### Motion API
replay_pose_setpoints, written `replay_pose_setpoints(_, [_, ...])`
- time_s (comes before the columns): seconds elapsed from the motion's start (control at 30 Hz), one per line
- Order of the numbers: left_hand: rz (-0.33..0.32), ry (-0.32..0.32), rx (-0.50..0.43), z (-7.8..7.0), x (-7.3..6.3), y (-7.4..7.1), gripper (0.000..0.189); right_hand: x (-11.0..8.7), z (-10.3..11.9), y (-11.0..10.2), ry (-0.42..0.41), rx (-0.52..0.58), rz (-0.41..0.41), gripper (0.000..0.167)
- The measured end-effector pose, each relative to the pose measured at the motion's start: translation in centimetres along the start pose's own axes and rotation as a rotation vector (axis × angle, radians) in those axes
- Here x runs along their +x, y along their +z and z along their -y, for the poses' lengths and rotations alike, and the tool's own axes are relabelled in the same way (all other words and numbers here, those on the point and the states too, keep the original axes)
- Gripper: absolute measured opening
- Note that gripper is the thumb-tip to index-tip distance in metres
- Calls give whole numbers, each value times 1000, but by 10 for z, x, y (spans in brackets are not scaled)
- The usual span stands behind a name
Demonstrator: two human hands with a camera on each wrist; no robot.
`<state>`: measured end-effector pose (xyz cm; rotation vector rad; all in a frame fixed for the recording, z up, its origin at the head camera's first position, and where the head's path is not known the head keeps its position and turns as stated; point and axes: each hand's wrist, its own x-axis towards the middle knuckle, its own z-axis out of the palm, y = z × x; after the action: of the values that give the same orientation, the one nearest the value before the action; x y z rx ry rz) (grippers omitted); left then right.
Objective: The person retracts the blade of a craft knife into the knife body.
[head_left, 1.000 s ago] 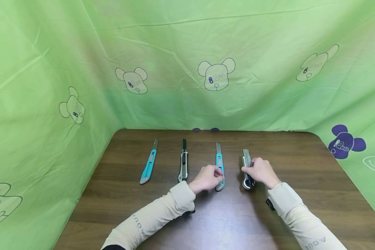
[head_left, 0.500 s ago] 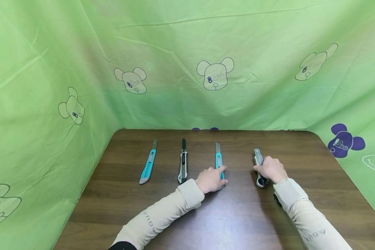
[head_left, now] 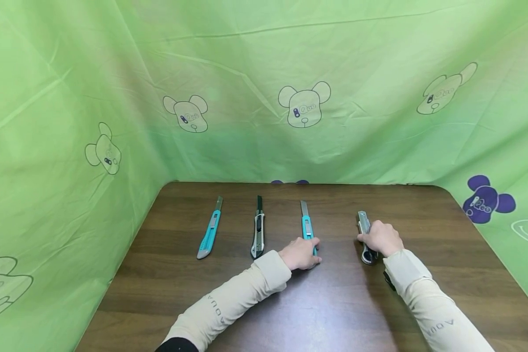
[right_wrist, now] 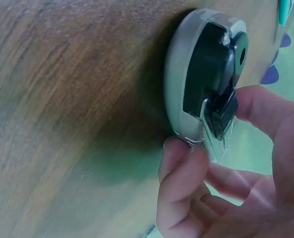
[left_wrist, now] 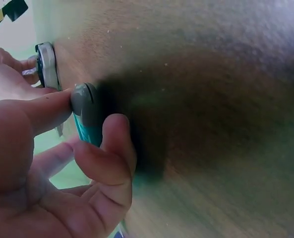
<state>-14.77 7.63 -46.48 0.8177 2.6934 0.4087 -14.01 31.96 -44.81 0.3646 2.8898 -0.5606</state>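
My left hand (head_left: 300,253) pinches a turquoise box cutter (head_left: 307,227) by its lower part, its blade pointing away across the wooden table. In the left wrist view, thumb and curled fingers close on either side of the handle near its grey end (left_wrist: 87,104). Farther right, my right hand (head_left: 382,238) holds a silver and black box cutter (head_left: 363,222) near the tabletop. Seen from the right wrist, thumb and fingers grip the far part of this cutter (right_wrist: 206,69), while its rounded end faces the camera. Whether its blade is out, I cannot tell.
Left of my hands lie a second turquoise box cutter (head_left: 209,233) and a silver and black cutter with a dark blade (head_left: 258,230). The wooden table (head_left: 334,303) ends at a green printed cloth (head_left: 246,146) hung behind and along both sides.
My right hand has shifted right with the silver and black cutter, then stopped. My left hand has come over the turquoise cutter and taken hold, and that cutter's blade tip has swung slightly left.
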Motion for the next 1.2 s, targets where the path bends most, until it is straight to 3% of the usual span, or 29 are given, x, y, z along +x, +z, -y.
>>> replay_pose_setpoints(0.4, [35,-28,-58,-2,-1,-5,23,0,2,1,11,-17,-11,45])
replay_pose_setpoints(0.57, [39,-39,-78,1,1,-3,23,-4,14,0,-70,-6,-101,42])
replay_pose_setpoints(0.67, [37,-44,-78,1,1,-2,22,-4,24,2,-132,64,-103,39])
replay_pose_setpoints(0.73, [40,-47,-83,1,2,-2,21,-5,32,6,-147,163,-57,36])
replay_pose_setpoints(0.83, [37,-53,-88,1,3,-2,21,-4,44,16,-140,403,65,32])
replay_pose_setpoints(1.0, [11,-30,-72,2,5,-3,21,-4,63,30,-57,846,365,29])
replay_pose_setpoints(1.07, [0,-11,-61,2,5,-4,22,-4,68,34,-26,959,468,29])
replay_pose_setpoints(1.2, [-23,23,-54,1,2,-7,30,-4,76,42,-21,1058,589,27])
